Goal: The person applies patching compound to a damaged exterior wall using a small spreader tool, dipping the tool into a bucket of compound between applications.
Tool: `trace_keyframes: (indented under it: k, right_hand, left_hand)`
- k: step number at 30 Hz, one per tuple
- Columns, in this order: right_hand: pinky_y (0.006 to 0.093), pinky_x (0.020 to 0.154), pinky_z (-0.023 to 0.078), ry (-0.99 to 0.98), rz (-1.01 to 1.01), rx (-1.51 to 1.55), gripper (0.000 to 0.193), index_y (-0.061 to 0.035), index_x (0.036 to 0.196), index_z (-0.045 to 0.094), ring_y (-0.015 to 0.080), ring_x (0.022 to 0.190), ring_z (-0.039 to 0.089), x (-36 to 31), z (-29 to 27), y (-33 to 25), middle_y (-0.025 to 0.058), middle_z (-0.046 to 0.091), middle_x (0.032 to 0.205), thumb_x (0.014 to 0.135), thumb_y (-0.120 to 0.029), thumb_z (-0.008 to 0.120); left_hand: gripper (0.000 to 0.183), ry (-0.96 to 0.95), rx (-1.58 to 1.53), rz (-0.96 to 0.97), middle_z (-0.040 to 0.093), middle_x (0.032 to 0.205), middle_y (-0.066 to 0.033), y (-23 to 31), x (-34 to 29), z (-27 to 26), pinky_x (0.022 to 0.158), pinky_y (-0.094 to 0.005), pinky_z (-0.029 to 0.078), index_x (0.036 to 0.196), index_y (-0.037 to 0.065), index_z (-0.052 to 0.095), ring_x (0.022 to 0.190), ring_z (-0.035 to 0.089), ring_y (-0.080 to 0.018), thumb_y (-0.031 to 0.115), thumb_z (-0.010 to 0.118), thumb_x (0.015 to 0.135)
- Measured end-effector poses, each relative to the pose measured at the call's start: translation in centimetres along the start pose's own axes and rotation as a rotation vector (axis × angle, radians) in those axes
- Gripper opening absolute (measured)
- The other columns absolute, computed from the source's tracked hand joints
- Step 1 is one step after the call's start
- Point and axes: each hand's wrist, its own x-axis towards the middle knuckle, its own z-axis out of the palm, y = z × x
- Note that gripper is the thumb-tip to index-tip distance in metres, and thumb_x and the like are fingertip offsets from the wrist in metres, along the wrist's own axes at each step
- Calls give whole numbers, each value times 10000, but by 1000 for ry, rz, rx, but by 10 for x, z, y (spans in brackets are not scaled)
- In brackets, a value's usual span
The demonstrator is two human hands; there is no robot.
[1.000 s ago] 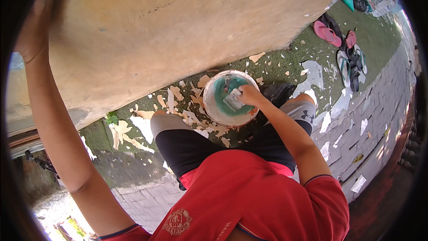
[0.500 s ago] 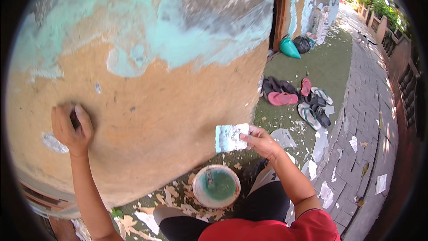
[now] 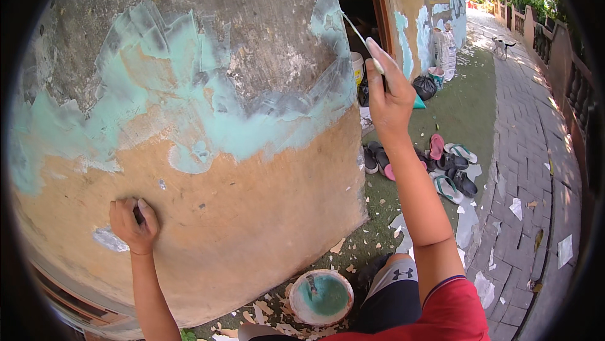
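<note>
My right hand [image 3: 389,92] is raised beside the wall's right corner, shut on a thin white flat spreader [image 3: 355,30]. The spreader shows nearly edge-on, its far edge at the turquoise putty [image 3: 227,120] smeared along the wall's corner. Low on the bare tan wall [image 3: 265,183], my left hand [image 3: 134,222] leans with fingers curled into a loose fist and a dark hollow inside. Nothing shows in that fist. Below, near my legs, a round whitish bucket [image 3: 295,306] holds turquoise putty, with a small smeared tool [image 3: 312,285] inside.
Several sandals and shoes [image 3: 450,167] lie on the green floor to the right. Paint flakes [image 3: 265,307] litter the ground around the bucket. Farther off are a doorway [image 3: 359,0], a black bag [image 3: 424,87], white sacks [image 3: 445,54], a cat [image 3: 501,46] and a paved path [image 3: 526,152].
My right hand has lifted the spreader from above the bucket up to the wall's upper right corner. The view has tilted up; my left hand stays against the wall.
</note>
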Motion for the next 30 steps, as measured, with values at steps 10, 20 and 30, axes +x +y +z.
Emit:
trace_keyframes:
  k: [10, 20, 30]
  right_hand:
    - [496, 1100, 420, -138, -350, -299, 500, -104, 1315, 644, 383, 1334, 518, 2, 40, 46, 111, 614, 1375, 839, 42, 607]
    - [538, 1119, 397, -63, -340, -331, 451, -73, 1288, 662, 396, 1325, 524, -11, 22, 31, 113, 633, 1349, 855, 44, 618]
    - [533, 1118, 395, -237, -261, -286, 506, -91, 1331, 628, 376, 1360, 491, -24, 34, 40, 106, 601, 1393, 849, 57, 599]
  left_hand:
    - [47, 9, 18, -5, 486, 699, -126, 6, 3, 1, 518, -411, 313, 843, 1, 541, 583, 413, -299, -11, 587, 849]
    - [59, 0, 24, 4, 492, 708, -140, 4, 3, -2, 530, -424, 325, 850, 3, 539, 591, 426, -312, -18, 593, 838]
    - [49, -13, 43, 0, 498, 729, -143, 4, 2, -2, 531, -421, 326, 859, 0, 541, 601, 432, -312, -12, 587, 849]
